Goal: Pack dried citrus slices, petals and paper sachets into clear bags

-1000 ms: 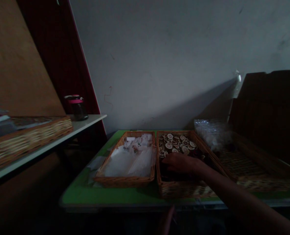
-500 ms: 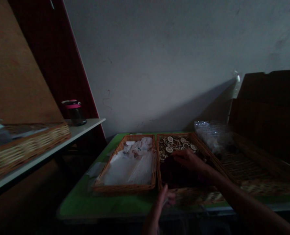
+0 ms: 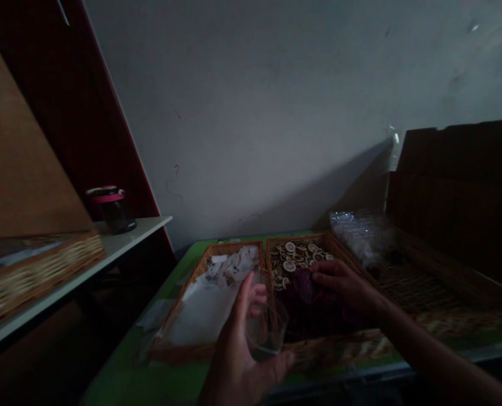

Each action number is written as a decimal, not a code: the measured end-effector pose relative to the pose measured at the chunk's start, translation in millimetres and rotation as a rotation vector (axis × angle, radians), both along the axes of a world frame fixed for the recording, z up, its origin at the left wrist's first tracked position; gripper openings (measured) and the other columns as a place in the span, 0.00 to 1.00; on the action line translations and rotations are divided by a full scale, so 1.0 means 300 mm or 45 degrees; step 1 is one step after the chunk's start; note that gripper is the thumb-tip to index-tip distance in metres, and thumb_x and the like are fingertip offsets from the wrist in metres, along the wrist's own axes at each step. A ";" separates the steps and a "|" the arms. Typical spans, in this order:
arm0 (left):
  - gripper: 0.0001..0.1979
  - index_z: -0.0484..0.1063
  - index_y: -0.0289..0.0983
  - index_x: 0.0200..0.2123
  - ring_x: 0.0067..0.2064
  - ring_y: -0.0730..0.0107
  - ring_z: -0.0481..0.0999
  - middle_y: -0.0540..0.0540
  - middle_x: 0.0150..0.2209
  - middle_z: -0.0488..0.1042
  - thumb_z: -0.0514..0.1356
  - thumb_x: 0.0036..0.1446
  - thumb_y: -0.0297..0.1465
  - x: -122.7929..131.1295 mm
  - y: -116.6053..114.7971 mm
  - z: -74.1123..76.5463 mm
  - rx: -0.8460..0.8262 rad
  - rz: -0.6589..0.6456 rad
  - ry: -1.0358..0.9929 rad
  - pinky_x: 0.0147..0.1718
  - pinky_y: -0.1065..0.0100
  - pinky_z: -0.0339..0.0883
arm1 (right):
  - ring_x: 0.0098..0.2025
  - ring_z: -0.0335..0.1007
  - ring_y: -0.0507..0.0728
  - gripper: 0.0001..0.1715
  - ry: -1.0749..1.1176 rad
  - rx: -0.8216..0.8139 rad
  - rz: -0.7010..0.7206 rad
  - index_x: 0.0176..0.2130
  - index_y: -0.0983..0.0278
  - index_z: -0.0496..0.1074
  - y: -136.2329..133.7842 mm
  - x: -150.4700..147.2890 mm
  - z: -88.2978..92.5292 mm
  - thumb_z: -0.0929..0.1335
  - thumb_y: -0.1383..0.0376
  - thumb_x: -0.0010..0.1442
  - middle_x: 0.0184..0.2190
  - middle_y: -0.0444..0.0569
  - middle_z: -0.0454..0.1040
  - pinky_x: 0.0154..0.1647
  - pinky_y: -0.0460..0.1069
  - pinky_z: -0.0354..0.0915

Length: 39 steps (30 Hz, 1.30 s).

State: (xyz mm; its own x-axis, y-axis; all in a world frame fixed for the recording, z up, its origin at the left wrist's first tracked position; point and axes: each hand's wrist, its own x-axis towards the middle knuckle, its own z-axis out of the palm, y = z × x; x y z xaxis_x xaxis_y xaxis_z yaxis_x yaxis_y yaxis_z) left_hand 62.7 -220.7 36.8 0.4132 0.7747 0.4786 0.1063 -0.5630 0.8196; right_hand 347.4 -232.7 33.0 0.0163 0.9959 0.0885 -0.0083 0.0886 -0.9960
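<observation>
My left hand is raised over the front of the table, fingers curled round a small clear plastic cup. My right hand reaches into the middle wicker basket, its fingers bent down on dark purple dried pieces. Pale round dried slices fill the far end of that basket. The left wicker basket holds clear plastic bags and small paper labels.
A third wicker basket stands at the right with a clear bag at its far end. The green table meets a grey wall. Left of it, a white shelf carries a dark jar and another basket.
My left hand has come up from below the table edge with the clear cup. My right hand has shifted toward the far part of the middle basket. The view has tilted left.
</observation>
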 end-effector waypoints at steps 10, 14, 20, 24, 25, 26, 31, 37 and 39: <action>0.64 0.37 0.45 0.73 0.71 0.37 0.58 0.36 0.72 0.56 0.72 0.39 0.27 0.124 -0.034 -0.092 0.131 0.035 0.381 0.66 0.35 0.59 | 0.23 0.68 0.48 0.17 -0.593 0.089 0.129 0.48 0.63 0.76 -0.101 -0.126 0.180 0.70 0.64 0.59 0.32 0.45 0.78 0.19 0.40 0.62; 0.63 0.38 0.43 0.73 0.70 0.34 0.60 0.33 0.71 0.58 0.71 0.40 0.26 0.139 -0.041 -0.101 0.182 0.022 0.392 0.64 0.32 0.61 | 0.22 0.69 0.49 0.16 -0.674 0.101 0.181 0.49 0.61 0.76 -0.102 -0.130 0.167 0.67 0.65 0.60 0.35 0.46 0.80 0.19 0.42 0.65; 0.62 0.39 0.43 0.72 0.70 0.36 0.60 0.33 0.71 0.58 0.71 0.38 0.24 0.145 -0.045 -0.089 0.167 0.015 0.396 0.65 0.33 0.61 | 0.20 0.67 0.48 0.16 -0.725 0.085 0.272 0.49 0.63 0.76 -0.110 -0.117 0.163 0.67 0.64 0.62 0.29 0.43 0.78 0.20 0.42 0.63; 0.64 0.35 0.47 0.72 0.70 0.39 0.61 0.34 0.70 0.58 0.71 0.39 0.24 0.150 -0.045 -0.093 0.225 0.053 0.436 0.64 0.34 0.63 | 0.30 0.74 0.51 0.18 -0.957 0.231 0.268 0.51 0.64 0.78 -0.110 -0.112 0.186 0.70 0.67 0.60 0.34 0.46 0.81 0.31 0.44 0.67; 0.64 0.34 0.49 0.72 0.70 0.39 0.62 0.35 0.70 0.58 0.71 0.40 0.24 0.151 -0.043 -0.097 0.244 0.061 0.438 0.64 0.34 0.63 | 0.33 0.75 0.52 0.19 -1.003 0.260 0.276 0.51 0.64 0.78 -0.108 -0.109 0.190 0.70 0.67 0.60 0.36 0.46 0.82 0.33 0.45 0.67; 0.65 0.33 0.50 0.71 0.69 0.40 0.62 0.36 0.70 0.58 0.72 0.40 0.24 0.150 -0.040 -0.101 0.259 0.069 0.439 0.64 0.35 0.64 | 0.34 0.75 0.53 0.19 -1.044 0.273 0.297 0.51 0.64 0.78 -0.105 -0.106 0.193 0.71 0.67 0.59 0.37 0.46 0.82 0.34 0.45 0.67; 0.65 0.32 0.51 0.72 0.69 0.41 0.63 0.37 0.70 0.59 0.72 0.42 0.25 0.144 -0.032 -0.111 0.289 0.085 0.457 0.63 0.35 0.65 | 0.33 0.74 0.52 0.14 -1.105 0.255 0.425 0.47 0.64 0.79 -0.086 -0.101 0.187 0.71 0.66 0.60 0.35 0.45 0.80 0.32 0.45 0.65; 0.67 0.34 0.51 0.72 0.67 0.38 0.66 0.36 0.69 0.61 0.73 0.37 0.23 0.150 -0.032 -0.116 0.313 0.086 0.423 0.61 0.35 0.67 | 0.43 0.77 0.56 0.20 -0.931 0.304 0.465 0.52 0.64 0.77 -0.077 -0.128 0.202 0.72 0.69 0.58 0.44 0.49 0.81 0.43 0.48 0.69; 0.67 0.34 0.50 0.72 0.67 0.39 0.65 0.36 0.69 0.61 0.73 0.38 0.23 0.148 -0.025 -0.121 0.312 0.094 0.416 0.61 0.35 0.67 | 0.44 0.77 0.56 0.26 -0.910 0.283 0.500 0.56 0.63 0.74 -0.083 -0.140 0.207 0.70 0.74 0.57 0.46 0.49 0.81 0.43 0.47 0.70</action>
State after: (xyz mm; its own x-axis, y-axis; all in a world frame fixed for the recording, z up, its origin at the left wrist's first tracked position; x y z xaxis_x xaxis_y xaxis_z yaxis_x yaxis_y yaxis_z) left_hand 106.9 -228.3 0.4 0.5217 0.6874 0.5053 0.3860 -0.7184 0.5787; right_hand 305.4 -257.7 95.1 -0.4621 0.8757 0.1401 0.5460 0.4054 -0.7331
